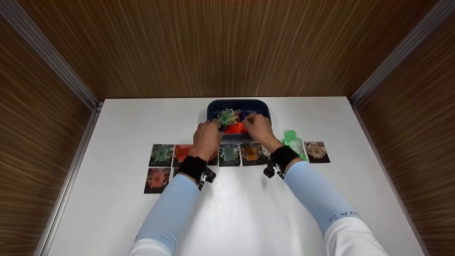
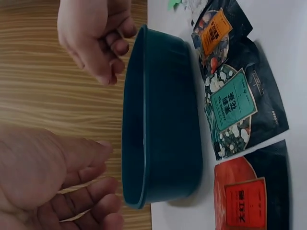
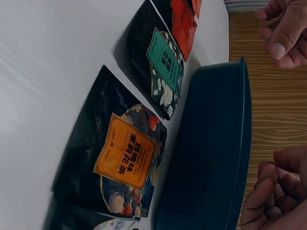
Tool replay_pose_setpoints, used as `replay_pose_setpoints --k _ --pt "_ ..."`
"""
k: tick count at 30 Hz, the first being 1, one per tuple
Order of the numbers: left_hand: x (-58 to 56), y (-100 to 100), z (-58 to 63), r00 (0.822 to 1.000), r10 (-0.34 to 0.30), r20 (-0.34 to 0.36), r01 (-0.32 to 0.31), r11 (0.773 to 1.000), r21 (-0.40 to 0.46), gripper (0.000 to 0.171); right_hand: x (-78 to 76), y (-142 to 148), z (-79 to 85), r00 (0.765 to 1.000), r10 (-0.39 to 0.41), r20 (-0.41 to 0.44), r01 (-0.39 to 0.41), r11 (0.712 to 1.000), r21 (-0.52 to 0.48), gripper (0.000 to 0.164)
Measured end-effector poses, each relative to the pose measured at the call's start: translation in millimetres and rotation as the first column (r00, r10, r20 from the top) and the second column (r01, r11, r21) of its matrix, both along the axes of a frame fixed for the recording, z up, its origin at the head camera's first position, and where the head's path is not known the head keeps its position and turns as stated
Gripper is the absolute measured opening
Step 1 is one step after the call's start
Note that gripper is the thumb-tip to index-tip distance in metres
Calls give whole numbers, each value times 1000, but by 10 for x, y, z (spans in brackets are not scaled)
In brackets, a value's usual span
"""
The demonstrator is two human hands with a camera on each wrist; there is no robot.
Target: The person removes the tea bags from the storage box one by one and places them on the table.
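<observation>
Dark-blue tub (image 2: pixel 172 115), packets (image 1: pixel 226 118) inside
Left grip (image 1: pixel 207 136), right grip (image 1: pixel 260 127): relaxed, seemingly empty. Best pinch the red packet (image 1: pixel 235 128) by one edge, lifting cleanly.

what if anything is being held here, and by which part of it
Nothing, as far as the wrist views show: the left grip and right grip both look empty, above the tub.

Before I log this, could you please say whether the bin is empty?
No, the head view shows green and red-orange items inside the bin.
</observation>
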State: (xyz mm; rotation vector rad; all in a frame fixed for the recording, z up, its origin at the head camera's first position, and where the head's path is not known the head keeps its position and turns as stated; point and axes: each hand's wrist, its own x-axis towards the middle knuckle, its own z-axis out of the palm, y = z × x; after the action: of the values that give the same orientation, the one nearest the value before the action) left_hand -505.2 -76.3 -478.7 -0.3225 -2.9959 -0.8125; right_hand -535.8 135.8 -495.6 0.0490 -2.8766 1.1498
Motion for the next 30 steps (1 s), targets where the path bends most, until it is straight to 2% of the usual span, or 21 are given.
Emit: replay_pose_setpoints --k 2,5,12,16,21,26,28,30 --pt "-32 80 -15 1000 -9 -6 9 1000 -27 37 -49 -31 -13 1000 8 16 -8 999 35 21" --pt "-62 183 -38 1000 -26 -6 26 998 -61 40 -111 -77 -37 1000 2 28 -4 996 84 19" --pt "-63 356 -117 999 -45 13 46 991 -127 49 -234 -194 -104 1000 -1 31 -4 987 162 23" --pt "-57 410 -189 998 -67 19 69 986 -154 53 -303 -264 -153 999 -3 45 -9 963 271 31" --pt "-35 422 -287 996 -82 34 86 986 -140 66 -347 -363 -220 993 -7 116 -39 923 383 36" --pt "-33 408 -319 996 -82 23 84 988 -127 64 -346 -404 -256 995 1 97 -41 912 408 29" --pt "-42 399 -312 997 -75 34 78 991 -108 64 -336 -395 -250 997 9 74 -37 921 388 23" --pt "-53 385 -301 997 -64 44 67 994 -81 66 -320 -372 -228 998 16 56 -34 942 333 21"
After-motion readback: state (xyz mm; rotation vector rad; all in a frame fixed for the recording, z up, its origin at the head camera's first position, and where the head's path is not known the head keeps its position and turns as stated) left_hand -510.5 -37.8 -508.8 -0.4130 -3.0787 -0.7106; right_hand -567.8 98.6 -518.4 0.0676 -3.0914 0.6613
